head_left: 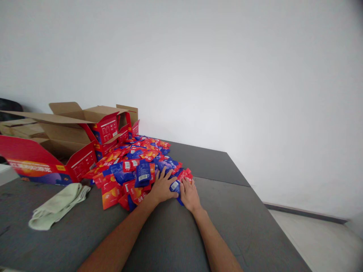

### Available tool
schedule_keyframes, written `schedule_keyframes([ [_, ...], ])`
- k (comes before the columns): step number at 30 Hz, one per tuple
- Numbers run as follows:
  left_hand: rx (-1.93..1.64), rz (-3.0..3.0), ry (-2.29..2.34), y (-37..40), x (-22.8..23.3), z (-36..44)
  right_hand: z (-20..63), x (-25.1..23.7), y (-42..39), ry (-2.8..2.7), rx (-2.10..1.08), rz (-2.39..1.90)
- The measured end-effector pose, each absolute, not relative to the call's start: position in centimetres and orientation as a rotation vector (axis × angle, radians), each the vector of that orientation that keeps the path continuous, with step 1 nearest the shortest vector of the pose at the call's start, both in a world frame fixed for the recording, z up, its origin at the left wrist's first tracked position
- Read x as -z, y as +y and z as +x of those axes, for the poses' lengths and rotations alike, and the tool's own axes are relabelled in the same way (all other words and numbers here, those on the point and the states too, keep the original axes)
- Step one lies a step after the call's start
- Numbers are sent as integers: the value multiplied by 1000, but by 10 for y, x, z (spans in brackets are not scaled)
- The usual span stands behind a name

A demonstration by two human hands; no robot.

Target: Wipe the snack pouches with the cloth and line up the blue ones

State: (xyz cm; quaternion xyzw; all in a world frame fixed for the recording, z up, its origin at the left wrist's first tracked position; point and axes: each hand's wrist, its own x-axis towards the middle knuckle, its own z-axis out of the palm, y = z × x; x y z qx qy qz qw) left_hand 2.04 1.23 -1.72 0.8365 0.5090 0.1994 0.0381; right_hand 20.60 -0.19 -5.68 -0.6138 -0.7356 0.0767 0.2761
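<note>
Seen from the head camera, both forearms reach forward over a grey table (241,219) and meet at the near edge of a heap of red and blue packets (133,160). The left hand (163,187) lies palm down on that edge with its fingers spread and flat, closed on nothing. The right hand (189,194) sits just beside it, almost touching, with its fingertips on a blue packet (175,186) that lies between the two hands. Whether those fingers pinch the packet or only rest on it cannot be told from this angle.

The heap runs away from the hands, forward and to the left, up to a cluster of open red cartons (70,151) with their flaps raised. Left of the left forearm, well apart from it, lies a pale green cloth (56,206).

As a judgement, the step in hand is sorting at the heap's near rim, with the hands pressing on the packets rather than lifting them. A lift from here would call for the right fingers to close on that one blue packet while the left hand holds its slippery neighbours down.
</note>
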Motion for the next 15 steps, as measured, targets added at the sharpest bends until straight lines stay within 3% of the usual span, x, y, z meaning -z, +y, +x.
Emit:
schedule_keyframes([
  [15, -577, 2532, 1654, -9, 22, 14, 221, 50, -29, -2120, -395, -1453],
])
